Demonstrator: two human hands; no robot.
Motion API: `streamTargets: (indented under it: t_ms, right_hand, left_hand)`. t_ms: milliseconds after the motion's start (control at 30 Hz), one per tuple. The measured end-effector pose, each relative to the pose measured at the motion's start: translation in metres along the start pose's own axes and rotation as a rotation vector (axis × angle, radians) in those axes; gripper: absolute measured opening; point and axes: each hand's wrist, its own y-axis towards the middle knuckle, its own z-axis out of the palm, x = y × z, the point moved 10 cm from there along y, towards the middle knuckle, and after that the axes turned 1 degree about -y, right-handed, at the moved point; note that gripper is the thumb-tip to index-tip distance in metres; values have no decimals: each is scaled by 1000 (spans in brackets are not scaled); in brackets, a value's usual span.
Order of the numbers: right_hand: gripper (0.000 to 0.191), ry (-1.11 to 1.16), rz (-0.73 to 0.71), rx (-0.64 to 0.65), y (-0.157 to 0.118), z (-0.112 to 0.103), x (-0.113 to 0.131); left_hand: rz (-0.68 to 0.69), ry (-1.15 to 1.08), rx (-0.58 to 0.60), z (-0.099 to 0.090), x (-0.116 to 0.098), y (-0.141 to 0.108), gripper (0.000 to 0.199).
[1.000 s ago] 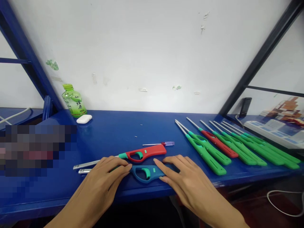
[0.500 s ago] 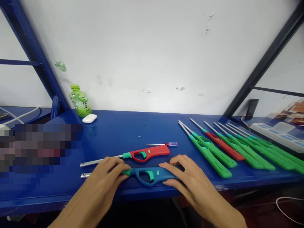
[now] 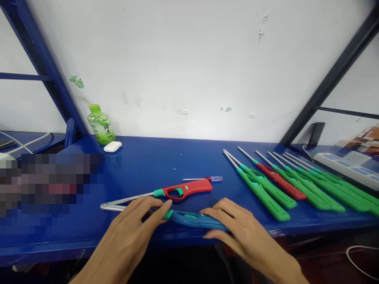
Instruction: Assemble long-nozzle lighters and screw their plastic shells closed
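Observation:
A blue long-neck gas lighter (image 3: pixel 198 220) with a teal collar lies across the front of the table, its edge turned upward. My left hand (image 3: pixel 139 221) is closed around its metal neck near the collar. My right hand (image 3: pixel 233 225) grips the far end of its handle between thumb and fingers, hiding that end. Just behind it lies a red gas lighter (image 3: pixel 195 189) with a teal trigger. The two metal tips meet or overlap at the left. Beyond the red lighter is a small screwdriver (image 3: pixel 215 178) with a clear purplish handle.
Several green lighters (image 3: pixel 263 197) and one red lighter (image 3: pixel 281 182) lie in a slanted row on the right. A green tea bottle (image 3: pixel 102 126) and a white earbud case (image 3: pixel 113 146) stand at the back left. Tiny metal pins (image 3: pixel 174 169) lie mid-table. A power strip (image 3: pixel 346 169) is far right.
The blue lighter has been rolled from lying flat onto its edge, and its tip has swung back toward the red lighter's tip. Both hands have kept hold of it.

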Motion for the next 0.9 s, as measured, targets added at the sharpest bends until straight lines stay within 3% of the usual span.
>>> streamTargets:
  t_ms: [167,300,533,667,767,900]
  right_hand:
    - [25,152,2,-83,0,-9,2]
    - [36,209,57,-105,-2,-15,-2]
    - [48,244,105,-66,1,-16,-7]
    - [51,221,110,-64,5,-19,-10]
    - [40,213,105,-66,6,-24,-9]
    - [30,151,-27,-100,3,-36,15]
  left_hand:
    - [82,-24,-1,2,-7,-8,46]
    - [80,17,-20,3,-14,-20,61]
    - [83,16,-5,9,-17,-32,67]
    - [70,21,-4,7,-18,-25,66]
    - [57,39,-32,3,-24,-13,47]
    - [43,47,-137,-12,-30,-15,34]
